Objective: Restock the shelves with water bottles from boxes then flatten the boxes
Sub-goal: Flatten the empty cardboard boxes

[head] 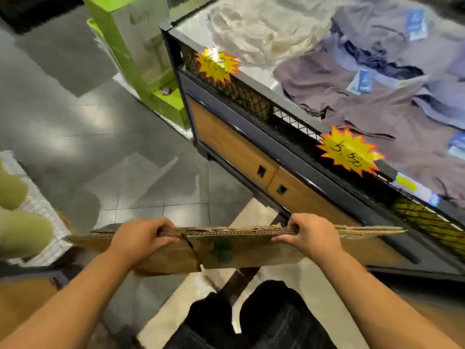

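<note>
1. We hold the flattened cardboard boxes (226,250) on edge, clear of the tiled floor (141,177) — several corrugated layers pressed into one slab.
2. Our left hand (141,238) and right hand (305,235) each clamp the top edge, fingers curled over the far side, thumbs on the near face. Set apart like this, they likely keep the layers from fanning open.
3. The slab hangs near the display bench (297,159) of folded garments (377,122); we cannot tell whether they touch.
4. No water bottles show — we judge the flattening nearly finished.
</note>
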